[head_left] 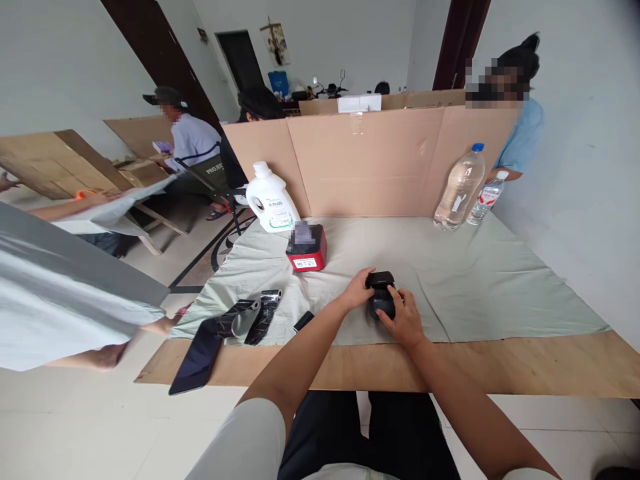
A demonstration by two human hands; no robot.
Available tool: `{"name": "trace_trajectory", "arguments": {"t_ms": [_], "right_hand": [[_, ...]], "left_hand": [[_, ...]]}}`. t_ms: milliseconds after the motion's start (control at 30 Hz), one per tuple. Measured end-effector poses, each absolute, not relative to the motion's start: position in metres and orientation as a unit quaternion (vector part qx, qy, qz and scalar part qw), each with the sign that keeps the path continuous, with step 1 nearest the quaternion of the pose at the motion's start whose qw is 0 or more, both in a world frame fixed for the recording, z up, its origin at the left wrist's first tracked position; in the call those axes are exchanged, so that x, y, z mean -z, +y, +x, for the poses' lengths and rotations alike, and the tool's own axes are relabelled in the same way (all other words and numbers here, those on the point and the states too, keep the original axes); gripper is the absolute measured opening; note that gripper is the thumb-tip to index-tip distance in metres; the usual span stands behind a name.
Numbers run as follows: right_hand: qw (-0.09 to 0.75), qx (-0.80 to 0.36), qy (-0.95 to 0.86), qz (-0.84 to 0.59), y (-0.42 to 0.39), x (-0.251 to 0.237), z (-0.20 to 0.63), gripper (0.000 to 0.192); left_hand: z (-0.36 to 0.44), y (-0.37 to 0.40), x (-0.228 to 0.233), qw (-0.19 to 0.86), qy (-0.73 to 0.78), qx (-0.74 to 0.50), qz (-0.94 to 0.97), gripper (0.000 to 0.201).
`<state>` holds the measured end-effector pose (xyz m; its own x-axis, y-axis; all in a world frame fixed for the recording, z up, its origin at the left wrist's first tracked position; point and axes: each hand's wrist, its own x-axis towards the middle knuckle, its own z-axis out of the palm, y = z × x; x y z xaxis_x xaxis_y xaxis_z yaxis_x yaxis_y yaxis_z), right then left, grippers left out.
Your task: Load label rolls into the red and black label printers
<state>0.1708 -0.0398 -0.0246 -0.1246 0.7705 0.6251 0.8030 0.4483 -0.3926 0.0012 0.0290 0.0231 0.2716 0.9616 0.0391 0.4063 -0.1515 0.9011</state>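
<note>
A small, rounded black device [379,308] with a flat flap-like upper part [381,279] rests on the cloth before me. My left hand [359,289] grips the upper left edge of it, fingertips at the flap. Around its right side curl the fingers of my right hand [403,319], with the thumb across the lower front. What kind of device it is cannot be told. Left of my left forearm lies a small black item [304,321], partly hidden by the arm. Two partly unrolled strips of glossy black film [265,313] lie farther left.
A dark tablet or phone [196,357] lies at the table's front left edge. Behind are a red-and-black box [309,259], a white jug [273,203], a large clear bottle [459,190] and a smaller bottle [486,200]. A cardboard screen [370,167] borders the back; other people sit beyond.
</note>
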Motion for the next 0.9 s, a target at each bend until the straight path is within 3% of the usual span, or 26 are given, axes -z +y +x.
{"name": "trace_trajectory", "arguments": {"t_ms": [233, 467, 733, 900], "right_hand": [[0.414, 0.002, -0.744, -0.524, -0.038, 0.026, 0.174, 0.050], [0.416, -0.005, -0.745, -0.521, -0.038, 0.025, 0.174, 0.046], [0.424, -0.010, -0.743, -0.518, -0.036, 0.025, 0.175, 0.044], [0.428, -0.020, -0.742, -0.516, -0.035, 0.026, 0.175, 0.040]], "left_hand": [[0.004, 0.047, -0.023, 0.444, 0.550, -0.392, 0.588, 0.048], [0.015, 0.030, -0.032, 0.219, 0.650, -0.312, 0.658, 0.025], [0.028, 0.023, -0.051, 0.202, 0.579, -0.146, 0.776, 0.042], [0.038, 0.035, -0.062, 0.180, 0.587, -0.060, 0.787, 0.029]]}}
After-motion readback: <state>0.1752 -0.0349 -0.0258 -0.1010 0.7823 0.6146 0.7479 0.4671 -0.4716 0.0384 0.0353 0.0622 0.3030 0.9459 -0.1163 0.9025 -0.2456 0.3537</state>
